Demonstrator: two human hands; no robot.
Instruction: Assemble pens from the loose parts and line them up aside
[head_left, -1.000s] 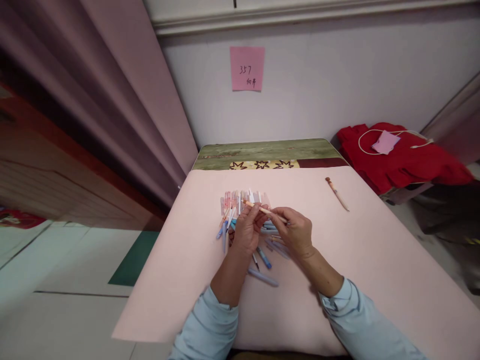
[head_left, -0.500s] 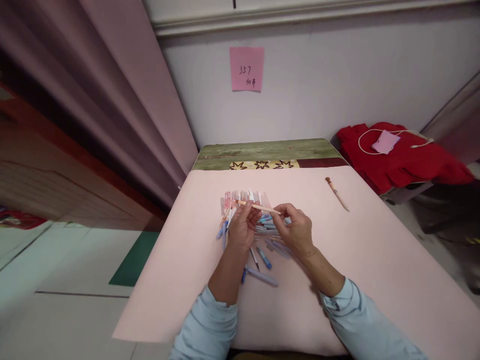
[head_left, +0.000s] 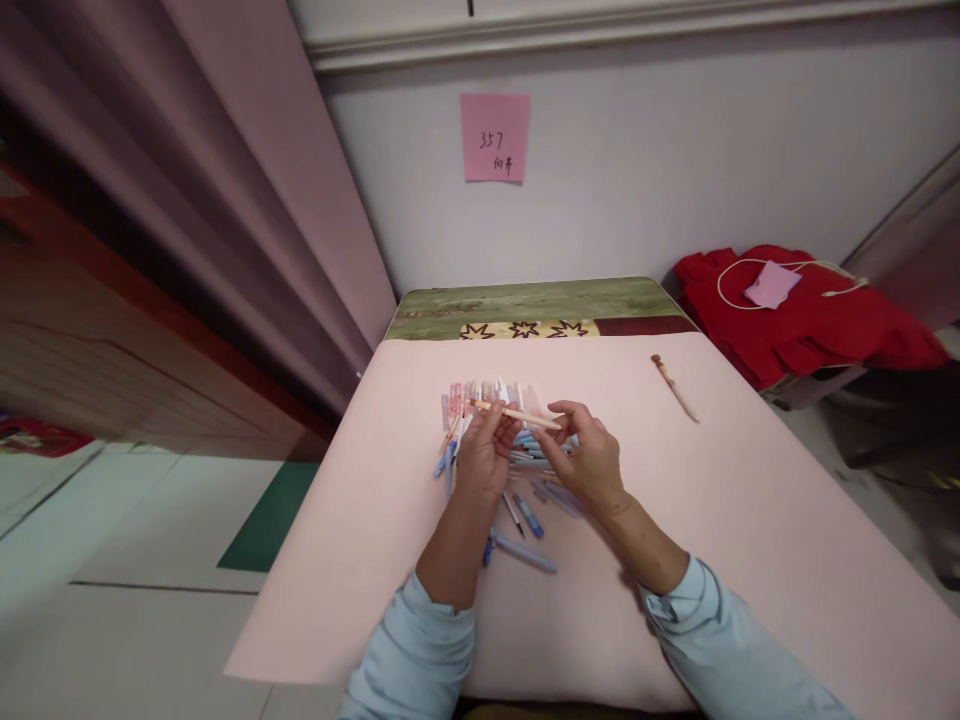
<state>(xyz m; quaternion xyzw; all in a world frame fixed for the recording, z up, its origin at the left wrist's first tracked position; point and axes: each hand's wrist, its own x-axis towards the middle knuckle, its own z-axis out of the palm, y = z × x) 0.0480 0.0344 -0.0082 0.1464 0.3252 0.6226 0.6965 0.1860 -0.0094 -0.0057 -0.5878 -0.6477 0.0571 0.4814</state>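
My left hand pinches a slim pale pen between thumb and fingers, above a heap of pens. The pen lies nearly level, its brown end to the left and its pale end to the right. Around that pale end, my right hand has thumb and forefinger apart, with no grip on the pen that I can see. Pink, white and blue pens lie below and behind both hands, partly hidden by them. A grey-blue pen rests nearest to me.
A similar pale pen with a brown top lies alone on the right of the pink-covered table. Behind stands a wall with a pink note. Red cloth with a white cable sits at the right, and a curtain hangs at the left.
My right thumb and forefinger have parted from the pen's pale end. My left hand has kept the pen in almost the same place.
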